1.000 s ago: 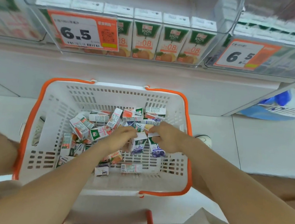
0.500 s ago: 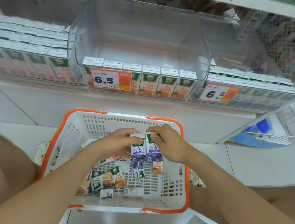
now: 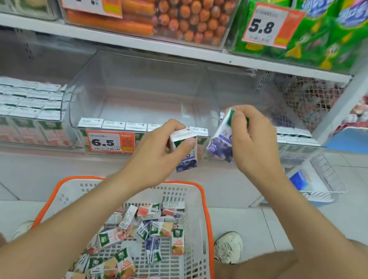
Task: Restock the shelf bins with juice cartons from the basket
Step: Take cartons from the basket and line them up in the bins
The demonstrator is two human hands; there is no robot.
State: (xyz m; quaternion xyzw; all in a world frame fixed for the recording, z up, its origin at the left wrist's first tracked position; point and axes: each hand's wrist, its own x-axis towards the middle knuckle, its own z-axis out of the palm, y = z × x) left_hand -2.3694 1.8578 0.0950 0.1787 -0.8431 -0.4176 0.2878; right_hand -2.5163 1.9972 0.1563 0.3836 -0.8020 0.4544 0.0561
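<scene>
Now, both hands are up in front of the shelf, and each has a carton of its own. The left hand [image 3: 161, 146] curls round the first blueberry carton [image 3: 186, 160] from above, thumb pressed on its white top, the purple face hanging below the fingers. The right hand [image 3: 249, 142] pinches the second blueberry carton [image 3: 221, 141] by its upper end, and that one is tilted, its bottom leaning toward the left hand. The hands are apart, with a clear gap between the two cartons, no touch.

Just beyond the left hand sits the clear middle bin [image 3: 138, 92], with a single front row of cartons [image 3: 113, 125] along its near wall and a 6.5 price tag [image 3: 109, 143] just left of that hand. Behind the right hand is the right bin [image 3: 295, 134], lined with white carton tops. Well out past the left hand, the left bin [image 3: 21, 100] is packed.

Below both forearms, the white basket [image 3: 206, 211] with its orange rim stands on the floor, loose cartons [image 3: 156, 228] heaped inside between the arms. There's a white shoe [image 3: 227, 246] beside it, under the right forearm
</scene>
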